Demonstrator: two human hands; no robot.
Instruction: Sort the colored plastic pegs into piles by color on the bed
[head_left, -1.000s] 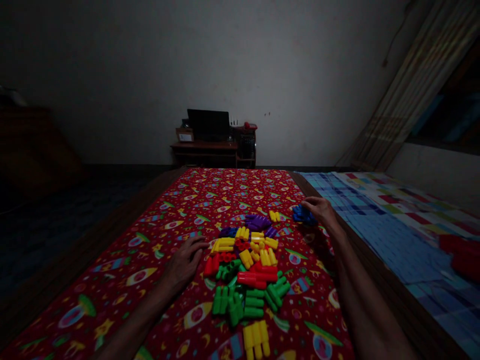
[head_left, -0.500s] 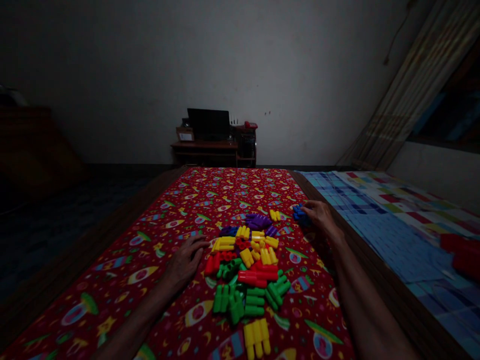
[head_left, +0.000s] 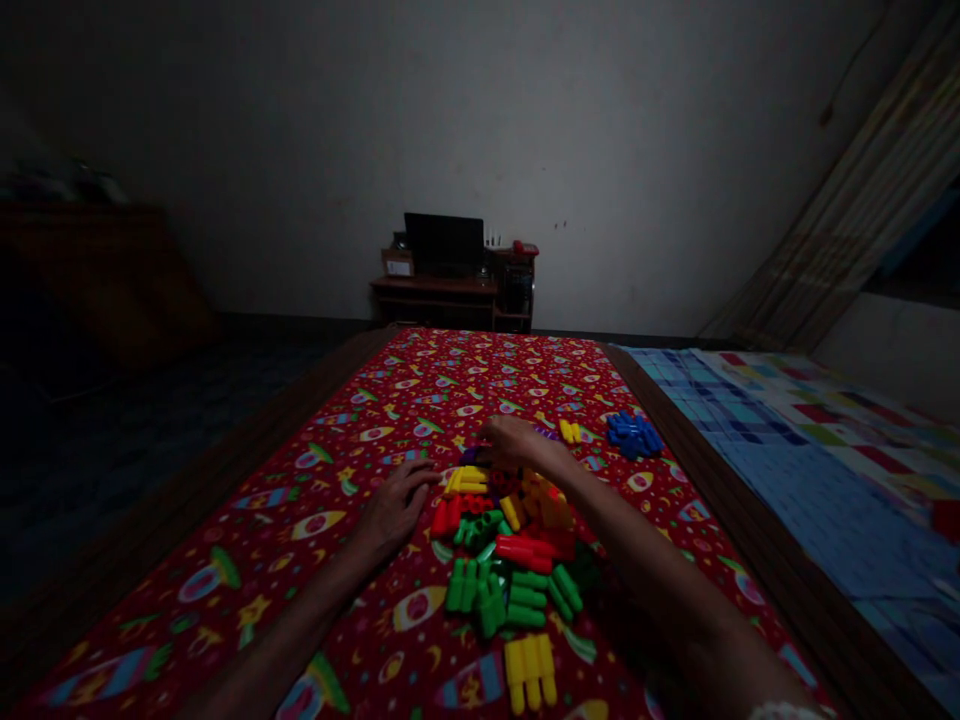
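My left hand [head_left: 395,507] lies on the red patterned cloth with its fingers stretched out and nothing in them. Its fingertips are beside the yellow blocks [head_left: 466,481] at the left of a pile of plastic toy blocks. My right hand [head_left: 516,441] reaches across the back of this pile, fingers bent down by a dark purple block [head_left: 470,456]. Whether they grip anything is hidden. Red blocks [head_left: 525,551] and green blocks [head_left: 491,605] lie nearer me. Blue blocks [head_left: 634,434] form a separate group at the right.
The red cloth [head_left: 337,590] covers a long surface with brown borders. A yellow block [head_left: 530,672] lies at the near end, another small yellow block [head_left: 570,432] at the back. Blue checked bedding [head_left: 757,480] is at the right; a desk with a monitor [head_left: 444,243] stands by the wall.
My right hand has left the blue blocks at the right and moved left over the back of the pile. My left hand stays beside the pile. The view has turned slightly left.
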